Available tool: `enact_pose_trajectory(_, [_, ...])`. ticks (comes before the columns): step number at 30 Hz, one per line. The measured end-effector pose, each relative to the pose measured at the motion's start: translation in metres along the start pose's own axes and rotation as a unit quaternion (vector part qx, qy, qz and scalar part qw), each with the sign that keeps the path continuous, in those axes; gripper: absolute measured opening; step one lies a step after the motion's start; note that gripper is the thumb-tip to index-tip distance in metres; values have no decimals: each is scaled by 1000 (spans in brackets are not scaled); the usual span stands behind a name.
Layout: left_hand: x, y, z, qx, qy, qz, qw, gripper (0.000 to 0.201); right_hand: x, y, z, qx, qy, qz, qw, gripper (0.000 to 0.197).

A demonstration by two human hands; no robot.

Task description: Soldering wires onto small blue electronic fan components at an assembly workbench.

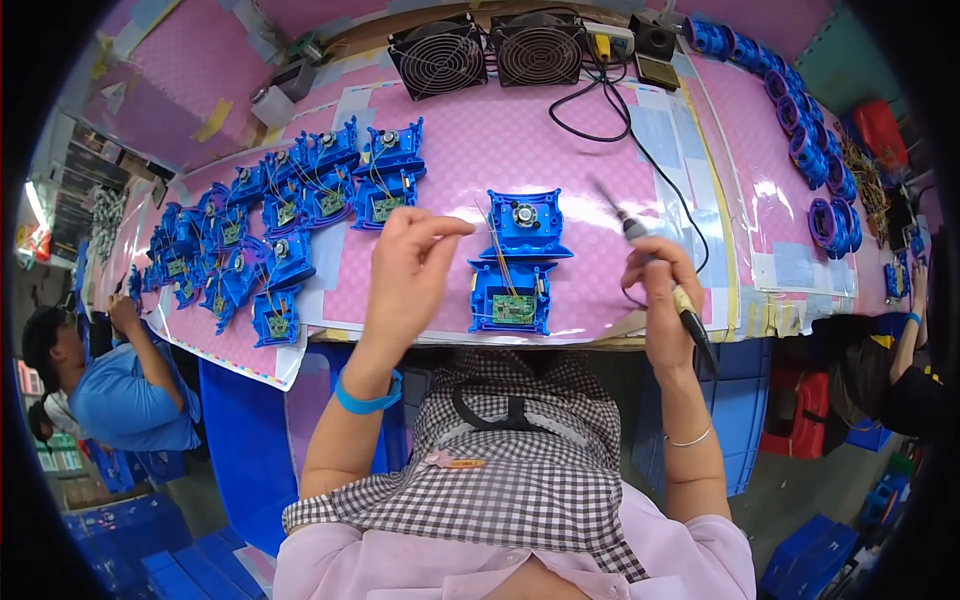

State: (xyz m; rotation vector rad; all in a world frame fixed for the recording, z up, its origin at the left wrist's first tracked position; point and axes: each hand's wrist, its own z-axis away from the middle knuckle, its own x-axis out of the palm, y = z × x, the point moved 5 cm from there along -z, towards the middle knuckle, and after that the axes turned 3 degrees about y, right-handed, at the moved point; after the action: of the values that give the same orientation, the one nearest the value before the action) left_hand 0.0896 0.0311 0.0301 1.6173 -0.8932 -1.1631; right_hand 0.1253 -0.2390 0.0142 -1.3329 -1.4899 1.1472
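While right hand [662, 282] grips soldering iron [655, 270], left hand [410, 262] pinches wire [492, 245].

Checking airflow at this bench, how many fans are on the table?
2: both stand at the far edge of the pink table, the left fan and right fan side by side, facing the person.

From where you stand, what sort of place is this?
Probably an electronics assembly workshop. The right hand holds a soldering iron beside a blue housing with a green circuit board. More such housings lie in rows on the pink bench, near two fans.
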Motion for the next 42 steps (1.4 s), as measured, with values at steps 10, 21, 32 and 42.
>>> enact_pose_trajectory(10, [31, 21, -8, 153, 53, -179, 970, 8, 24, 13, 9, 77, -10, -73, 994, 20])
enact_pose_trajectory(21, [35, 16, -10, 162, 53, -195, 966, 7, 30, 15, 7, 74, -13, -73, 994, 20])
enact_pose_trajectory(32, [41, 23, -6, 170, 35, -196, 965, 8, 13, -1, 6, 39, 25, -22, 999, 22])
enact_pose_trajectory(42, [63, 22, -14, 216, 17, -231, 949, 10, 9, 1, -5, 64, 3, 44, 997, 19])
